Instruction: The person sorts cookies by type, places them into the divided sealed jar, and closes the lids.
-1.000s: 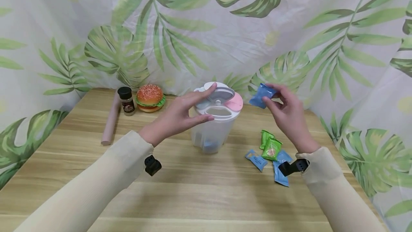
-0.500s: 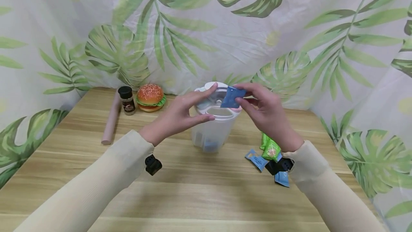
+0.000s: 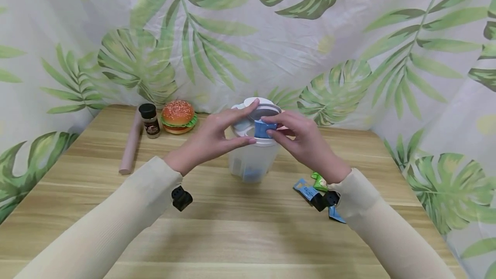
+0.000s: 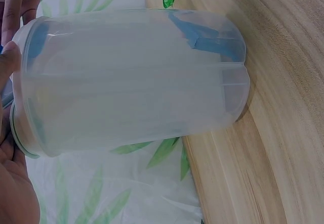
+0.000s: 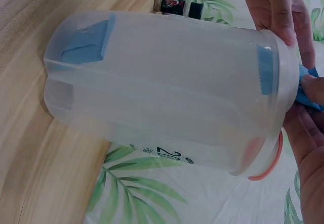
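Behind the wooden table (image 3: 232, 236), a leafy cloth (image 3: 310, 42). On the table, a tall see-through tub (image 3: 253, 158) with a grey flap (image 3: 265, 112) raised on its lid (image 3: 241, 129). Round the lid's edge, the left hand (image 3: 215, 134), gripping. Beside it, the right hand (image 3: 300, 134), pinching. At the left, a pink stick (image 3: 131, 141), a burger (image 3: 178, 116) and a black-topped jar (image 3: 150, 119). Between the right thumb and finger, a blue packet (image 3: 260, 129), partly down through the lid. Low in the tub, another blue packet (image 5: 83, 44). By the right wrist, green packets (image 3: 320, 183) and blue ones (image 3: 305, 188).
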{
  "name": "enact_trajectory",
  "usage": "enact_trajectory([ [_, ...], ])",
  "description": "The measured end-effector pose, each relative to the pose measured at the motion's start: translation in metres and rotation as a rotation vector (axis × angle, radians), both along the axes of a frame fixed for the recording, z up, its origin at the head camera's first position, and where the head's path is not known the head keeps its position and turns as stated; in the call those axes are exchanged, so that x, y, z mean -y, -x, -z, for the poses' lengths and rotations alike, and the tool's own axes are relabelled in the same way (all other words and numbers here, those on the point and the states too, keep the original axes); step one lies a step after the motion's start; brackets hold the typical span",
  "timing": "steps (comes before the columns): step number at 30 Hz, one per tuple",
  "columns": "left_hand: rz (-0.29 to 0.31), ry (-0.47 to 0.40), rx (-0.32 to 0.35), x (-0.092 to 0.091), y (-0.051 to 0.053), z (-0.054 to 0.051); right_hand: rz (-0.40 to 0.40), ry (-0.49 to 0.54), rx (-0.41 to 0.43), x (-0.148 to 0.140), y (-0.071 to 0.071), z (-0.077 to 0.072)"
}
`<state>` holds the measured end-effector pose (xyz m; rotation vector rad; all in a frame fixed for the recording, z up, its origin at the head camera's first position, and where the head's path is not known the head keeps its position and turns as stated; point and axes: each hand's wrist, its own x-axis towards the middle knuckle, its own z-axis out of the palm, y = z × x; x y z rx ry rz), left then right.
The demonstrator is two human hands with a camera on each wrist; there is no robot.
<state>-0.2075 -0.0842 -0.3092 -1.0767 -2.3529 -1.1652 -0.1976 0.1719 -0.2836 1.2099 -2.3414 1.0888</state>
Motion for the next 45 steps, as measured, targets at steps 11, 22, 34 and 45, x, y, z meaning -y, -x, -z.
enact_trajectory([
  [11,-0.008,0.004,-0.013,0.0,-0.002,0.0,-0.036,-0.065,-0.125,-0.002,0.002,0.003],
  [22,-0.006,-0.003,-0.01,-0.001,-0.002,0.0,-0.035,-0.138,-0.142,-0.003,0.001,0.003],
  [34,-0.014,0.0,-0.014,0.0,-0.002,0.0,-0.053,-0.136,-0.116,-0.003,0.001,0.003],
  [45,-0.02,-0.002,-0.016,-0.001,-0.002,0.001,-0.099,-0.027,-0.113,-0.014,-0.002,0.005],
])
